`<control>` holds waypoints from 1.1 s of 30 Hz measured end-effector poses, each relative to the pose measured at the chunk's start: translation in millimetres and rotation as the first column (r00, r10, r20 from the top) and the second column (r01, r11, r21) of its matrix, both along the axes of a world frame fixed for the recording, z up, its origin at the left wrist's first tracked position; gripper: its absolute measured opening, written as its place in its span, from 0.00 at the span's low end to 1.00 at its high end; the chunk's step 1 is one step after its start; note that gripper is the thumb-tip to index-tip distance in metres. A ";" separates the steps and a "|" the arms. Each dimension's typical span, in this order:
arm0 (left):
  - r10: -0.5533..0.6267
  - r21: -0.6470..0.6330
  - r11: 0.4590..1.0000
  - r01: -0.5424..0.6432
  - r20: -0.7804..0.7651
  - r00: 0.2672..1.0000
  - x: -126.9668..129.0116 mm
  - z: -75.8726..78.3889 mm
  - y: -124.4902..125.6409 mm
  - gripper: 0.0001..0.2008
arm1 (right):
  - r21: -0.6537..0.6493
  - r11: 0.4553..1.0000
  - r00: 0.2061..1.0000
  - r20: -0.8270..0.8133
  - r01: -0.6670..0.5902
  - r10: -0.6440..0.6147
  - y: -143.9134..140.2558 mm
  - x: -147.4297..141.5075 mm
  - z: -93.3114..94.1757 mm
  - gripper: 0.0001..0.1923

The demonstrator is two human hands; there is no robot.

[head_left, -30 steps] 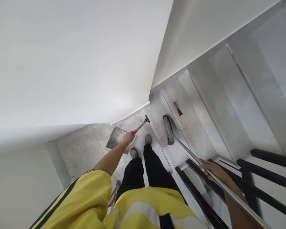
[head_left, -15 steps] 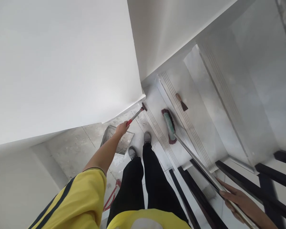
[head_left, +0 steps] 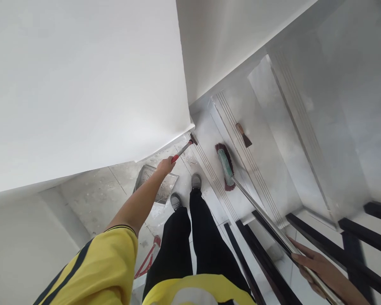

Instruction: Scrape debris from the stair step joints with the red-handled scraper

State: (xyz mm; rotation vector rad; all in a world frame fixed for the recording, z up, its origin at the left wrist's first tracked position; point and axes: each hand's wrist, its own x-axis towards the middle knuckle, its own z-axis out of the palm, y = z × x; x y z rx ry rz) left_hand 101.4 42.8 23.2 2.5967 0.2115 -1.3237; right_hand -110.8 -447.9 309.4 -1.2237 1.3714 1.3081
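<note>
My left hand (head_left: 165,165) is stretched out and grips the red handle of a long scraper (head_left: 183,149). The scraper's blade touches the foot of the white wall at the corner by the first step. My right hand (head_left: 309,262) holds the metal pole of a push broom (head_left: 226,169). The broom's green and red head lies on the lowest stair tread. A small wooden-handled scraper (head_left: 243,134) lies on the step above it. My feet in grey shoes (head_left: 186,192) stand on the dusty landing.
A white wall (head_left: 82,84) fills the left and top. A flat metal pan (head_left: 157,186) lies on the landing floor by my left foot. A red-handled tool (head_left: 147,258) lies behind my legs. Black railing bars (head_left: 320,243) run along the right of the pale stairs.
The view tilted up and left over the second. My left hand pushed the scraper forward until its blade reached the wall's base. My right hand slid lower along the broom pole.
</note>
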 end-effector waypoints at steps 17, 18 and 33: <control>0.047 -0.036 0.998 -0.046 0.006 0.999 -8.2 -24.2 30.1 0.24 | -0.075 0.990 0.993 -0.026 -0.120 0.118 22.5 1.4 -2.1 0.41; 0.055 -0.045 0.998 -0.054 0.012 0.998 -10.5 -25.5 34.2 0.25 | -0.092 0.988 0.992 -0.026 -0.127 0.125 25.7 2.0 -0.6 0.40; 0.028 -0.080 0.997 -0.023 0.056 0.998 0.6 -10.8 6.3 0.20 | -0.040 0.987 0.987 0.028 -0.158 0.159 42.6 -6.0 0.7 0.44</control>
